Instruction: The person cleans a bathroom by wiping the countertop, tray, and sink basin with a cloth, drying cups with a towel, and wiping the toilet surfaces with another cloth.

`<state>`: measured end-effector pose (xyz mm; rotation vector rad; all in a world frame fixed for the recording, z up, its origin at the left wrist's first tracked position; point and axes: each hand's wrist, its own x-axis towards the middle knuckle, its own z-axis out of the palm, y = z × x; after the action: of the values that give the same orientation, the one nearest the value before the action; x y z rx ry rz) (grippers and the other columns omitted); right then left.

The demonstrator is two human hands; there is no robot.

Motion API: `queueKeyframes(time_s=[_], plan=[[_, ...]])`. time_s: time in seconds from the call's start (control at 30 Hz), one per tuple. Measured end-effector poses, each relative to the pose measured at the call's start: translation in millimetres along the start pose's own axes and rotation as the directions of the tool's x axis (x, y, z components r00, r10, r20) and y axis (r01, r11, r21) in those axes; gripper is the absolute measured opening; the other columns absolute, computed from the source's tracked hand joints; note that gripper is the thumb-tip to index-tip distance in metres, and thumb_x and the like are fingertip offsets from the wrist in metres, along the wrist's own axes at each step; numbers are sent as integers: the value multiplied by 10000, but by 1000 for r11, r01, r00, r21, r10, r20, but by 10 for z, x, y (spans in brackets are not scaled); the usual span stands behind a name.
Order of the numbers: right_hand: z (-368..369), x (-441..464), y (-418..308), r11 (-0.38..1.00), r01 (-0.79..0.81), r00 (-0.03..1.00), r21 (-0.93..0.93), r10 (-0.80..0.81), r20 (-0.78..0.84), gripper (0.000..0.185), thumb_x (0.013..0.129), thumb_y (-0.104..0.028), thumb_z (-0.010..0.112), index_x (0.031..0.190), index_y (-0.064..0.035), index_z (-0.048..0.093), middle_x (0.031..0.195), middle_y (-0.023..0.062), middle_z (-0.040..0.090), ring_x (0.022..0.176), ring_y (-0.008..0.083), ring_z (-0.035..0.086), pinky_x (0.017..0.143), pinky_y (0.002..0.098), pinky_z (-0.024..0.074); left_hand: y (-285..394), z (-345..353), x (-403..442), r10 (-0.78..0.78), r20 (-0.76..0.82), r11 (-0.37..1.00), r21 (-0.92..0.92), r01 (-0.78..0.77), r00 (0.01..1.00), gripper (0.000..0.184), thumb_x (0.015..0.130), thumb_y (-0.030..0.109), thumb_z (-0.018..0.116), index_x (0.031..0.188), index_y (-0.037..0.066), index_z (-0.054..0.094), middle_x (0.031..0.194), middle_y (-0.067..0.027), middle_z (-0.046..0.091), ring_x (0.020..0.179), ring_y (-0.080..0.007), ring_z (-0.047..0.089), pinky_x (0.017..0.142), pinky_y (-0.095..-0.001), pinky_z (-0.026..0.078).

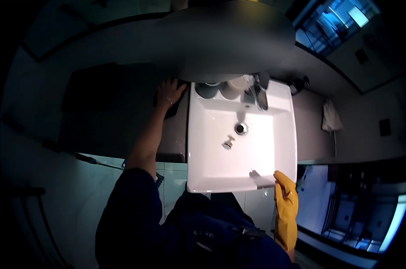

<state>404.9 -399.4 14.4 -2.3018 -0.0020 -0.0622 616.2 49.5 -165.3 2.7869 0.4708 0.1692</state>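
Note:
My left hand (169,93) is bare and lies on the dark counter left of the sink. Its fingers are spread over a dark item that I cannot make out. A yellow rubber glove (286,201) covers my right hand (284,186), which is at the front right corner of the white sink (197,148). The gloved fingers reach over the rim, partly apart, with nothing seen in them. Inside the basin, a metal drain stopper (228,143) lies on its side near the open drain hole (241,129).
Behind the basin stand a dark cup (207,91), a pale cup (236,85) and the faucet (260,96). A dark bottle (299,84) is on the counter to the right. A pale cloth (330,117) hangs farther right. A blurred grey shape (225,40) blocks the top.

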Motion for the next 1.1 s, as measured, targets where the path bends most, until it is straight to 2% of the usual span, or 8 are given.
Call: queueKeyframes(time_s=[0.07,0.23,0.37,0.47,0.53,0.7,1.0,1.1], plan=[[-101,-91,35,998,-40,999,-52,40,-5,275,893,4,563,1157,-48,623,1020,38,599,836,93,558,700,201,441,62,142,-240,250,-282,961,-48,-274,926,686,886,476,505,1461,199,251,1446,-160,340,1287,-407,346,1028,-521,310],[87,64,81,992,108,990,-73,-101,95,222,863,-79,607,1076,-69,670,1065,97,617,900,180,599,784,252,476,347,-146,-1690,48,-90,998,-23,-50,995,635,838,331,612,1380,94,384,1199,-252,510,1084,-396,513,900,-479,423],[682,645,-215,959,263,912,-103,-213,351,277,857,-185,587,1099,-64,650,1052,182,628,998,300,586,828,332,470,147,-176,-1807,-187,-77,754,-650,93,979,546,861,269,604,1341,58,451,1253,-227,517,1150,-368,508,991,-418,396],[722,725,-298,999,8,927,34,-20,374,272,859,-169,574,1098,-63,647,1014,193,626,957,296,600,790,331,484,268,-701,-1694,-82,-162,852,-523,-15,983,532,841,243,636,1321,75,479,1266,-216,509,1192,-351,477,1021,-431,355],[769,621,-37,1000,-8,964,12,5,267,257,875,-171,594,1110,-81,646,1003,139,630,931,253,621,818,309,477,717,-1067,-1765,217,-422,974,148,-170,880,509,801,232,678,1268,103,522,1265,-201,502,1216,-344,446,1030,-475,311],[-51,608,470,971,18,964,237,47,-263,161,907,-103,571,1045,-45,630,943,59,654,884,130,619,778,249,475,1435,-418,-1920,547,75,766,-446,-462,834,467,724,129,718,1171,128,583,1269,-216,498,1179,-382,470,971,-432,398],[-2024,-587,3651,657,-328,530,678,723,-444,299,923,-101,500,1214,-30,512,880,91,610,656,118,554,555,244,464,1725,697,-2033,438,272,898,-166,-407,857,389,684,3,659,1050,129,631,1138,-185,517,1062,-366,486,928,-409,412],[-2584,-909,5067,486,-433,411,759,856,-314,338,874,-113,556,1206,-53,522,796,100,592,610,157,539,517,273,452,1724,1068,-2105,421,35,906,37,-422,907,326,694,-39,627,986,104,636,1060,-168,547,986,-336,517,847,-383,442]])
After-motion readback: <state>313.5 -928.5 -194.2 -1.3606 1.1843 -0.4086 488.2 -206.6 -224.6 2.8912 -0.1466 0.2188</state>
